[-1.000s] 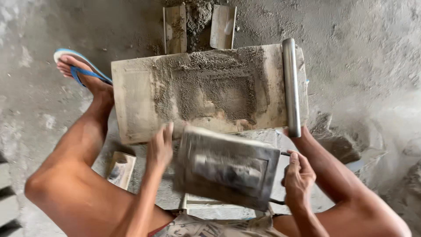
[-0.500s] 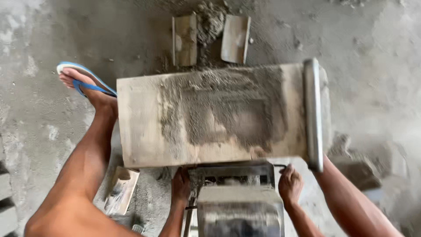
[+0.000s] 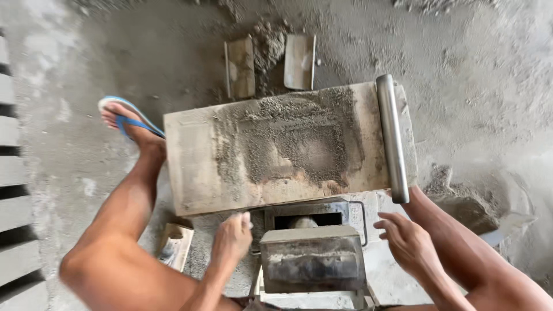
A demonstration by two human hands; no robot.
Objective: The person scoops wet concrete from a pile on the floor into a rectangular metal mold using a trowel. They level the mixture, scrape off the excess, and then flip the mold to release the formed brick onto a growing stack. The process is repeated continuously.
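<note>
A grey metal mould box (image 3: 313, 257) stands upright in front of me, between my two hands. My left hand (image 3: 231, 238) hovers at its left side, fingers loosely curled and holding nothing. My right hand (image 3: 406, 240) is to its right, fingers spread and apart from it. Behind the box is a dark rectangular opening (image 3: 308, 220) in the white base. Beyond that lies a wooden board (image 3: 196, 173) covered with grey sandy mix, with a metal pipe (image 3: 392, 138) along its right edge.
Two metal plates (image 3: 241, 66) stand past the board with a heap of mix between them. My left foot wears a blue sandal (image 3: 131, 121). Finished grey blocks (image 3: 14, 190) line the far left. A small scrap of wood (image 3: 174, 246) lies by my left knee.
The mould box, tilted in both hands a second ago, now stands upright and lower in front of me. Both hands have come off it and moved out to its sides.
</note>
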